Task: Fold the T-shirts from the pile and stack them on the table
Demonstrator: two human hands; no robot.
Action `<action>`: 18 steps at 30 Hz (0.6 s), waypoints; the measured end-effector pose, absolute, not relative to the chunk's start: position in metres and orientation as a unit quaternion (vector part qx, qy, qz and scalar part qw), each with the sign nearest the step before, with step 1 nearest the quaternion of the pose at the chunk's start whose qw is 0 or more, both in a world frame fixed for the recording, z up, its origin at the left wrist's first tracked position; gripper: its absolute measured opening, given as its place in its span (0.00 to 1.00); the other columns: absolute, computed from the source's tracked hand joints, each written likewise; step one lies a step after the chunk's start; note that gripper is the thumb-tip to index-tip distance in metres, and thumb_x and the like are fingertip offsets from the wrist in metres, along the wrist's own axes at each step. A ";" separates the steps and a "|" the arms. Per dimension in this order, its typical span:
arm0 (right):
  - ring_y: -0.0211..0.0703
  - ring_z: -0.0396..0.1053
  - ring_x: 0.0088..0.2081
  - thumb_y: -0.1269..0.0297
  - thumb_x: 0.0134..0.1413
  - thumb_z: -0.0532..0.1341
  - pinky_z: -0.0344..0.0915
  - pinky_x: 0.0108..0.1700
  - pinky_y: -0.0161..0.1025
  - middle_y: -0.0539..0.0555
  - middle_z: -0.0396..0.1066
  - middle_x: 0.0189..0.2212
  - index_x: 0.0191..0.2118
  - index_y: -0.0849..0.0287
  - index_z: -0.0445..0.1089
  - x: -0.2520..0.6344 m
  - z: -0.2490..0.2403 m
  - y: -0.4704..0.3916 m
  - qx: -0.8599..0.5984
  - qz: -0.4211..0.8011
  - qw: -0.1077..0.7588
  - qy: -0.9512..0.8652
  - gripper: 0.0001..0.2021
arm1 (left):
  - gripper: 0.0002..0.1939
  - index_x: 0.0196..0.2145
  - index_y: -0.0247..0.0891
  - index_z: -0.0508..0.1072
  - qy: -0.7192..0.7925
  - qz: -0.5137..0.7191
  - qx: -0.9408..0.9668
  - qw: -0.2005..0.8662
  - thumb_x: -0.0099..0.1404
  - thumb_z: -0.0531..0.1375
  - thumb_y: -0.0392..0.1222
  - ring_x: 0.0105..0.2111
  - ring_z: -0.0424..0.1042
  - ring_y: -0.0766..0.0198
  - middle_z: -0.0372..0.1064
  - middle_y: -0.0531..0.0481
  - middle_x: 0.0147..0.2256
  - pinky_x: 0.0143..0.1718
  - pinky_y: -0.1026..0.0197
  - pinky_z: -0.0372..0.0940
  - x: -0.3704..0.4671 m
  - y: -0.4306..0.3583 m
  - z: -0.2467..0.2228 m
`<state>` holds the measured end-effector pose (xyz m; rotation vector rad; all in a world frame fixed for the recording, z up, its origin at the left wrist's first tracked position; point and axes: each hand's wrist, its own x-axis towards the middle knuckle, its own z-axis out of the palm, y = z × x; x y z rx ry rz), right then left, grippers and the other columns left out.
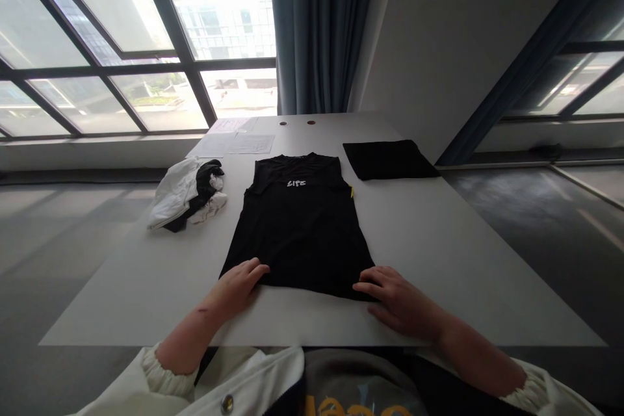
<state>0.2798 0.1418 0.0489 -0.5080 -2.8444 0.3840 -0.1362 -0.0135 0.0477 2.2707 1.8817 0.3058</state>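
A black sleeveless-looking shirt (302, 227) lies flat on the white table (439, 286), its neck toward the far end and its hem toward me. Small white lettering shows across its upper part. My left hand (244, 283) rests on the shirt's lower left corner, fingers curled at the hem. At the lower right corner is my right hand (392, 296), fingers apart, the upper ones on the fabric and the thumb on the table just below the hem. A small yellow bit sticks out at the shirt's right edge.
A crumpled pile of white and black clothes (182, 194) lies on the left. A folded black cloth (390, 159) is at the back right. Papers (251, 143) and two small round things sit toward the far end. Windows and a blue curtain (319, 32) stand behind.
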 end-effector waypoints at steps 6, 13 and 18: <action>0.49 0.74 0.46 0.80 0.59 0.58 0.72 0.52 0.48 0.58 0.77 0.44 0.51 0.55 0.77 0.279 0.032 0.149 -0.177 0.060 0.171 -0.967 0.20 | 0.26 0.47 0.43 0.73 0.670 0.080 0.732 0.098 0.54 0.54 0.23 0.49 0.75 0.56 0.71 0.46 0.52 0.51 0.57 0.69 -0.156 -0.026 0.083; 0.48 0.75 0.43 0.79 0.58 0.55 0.75 0.47 0.45 0.59 0.77 0.41 0.39 0.58 0.77 0.282 0.051 0.150 -0.172 0.074 0.186 -0.965 0.14 | 0.12 0.33 0.43 0.70 0.709 0.026 0.689 0.145 0.61 0.52 0.28 0.34 0.74 0.59 0.75 0.52 0.33 0.38 0.59 0.63 -0.178 -0.047 0.087; 0.49 0.76 0.46 0.72 0.63 0.59 0.75 0.50 0.46 0.59 0.78 0.44 0.40 0.56 0.77 0.294 0.060 0.149 -0.166 0.090 0.194 -0.963 0.09 | 0.09 0.36 0.43 0.72 0.705 0.044 0.692 0.150 0.67 0.52 0.35 0.34 0.74 0.59 0.75 0.50 0.34 0.38 0.59 0.64 -0.175 -0.059 0.079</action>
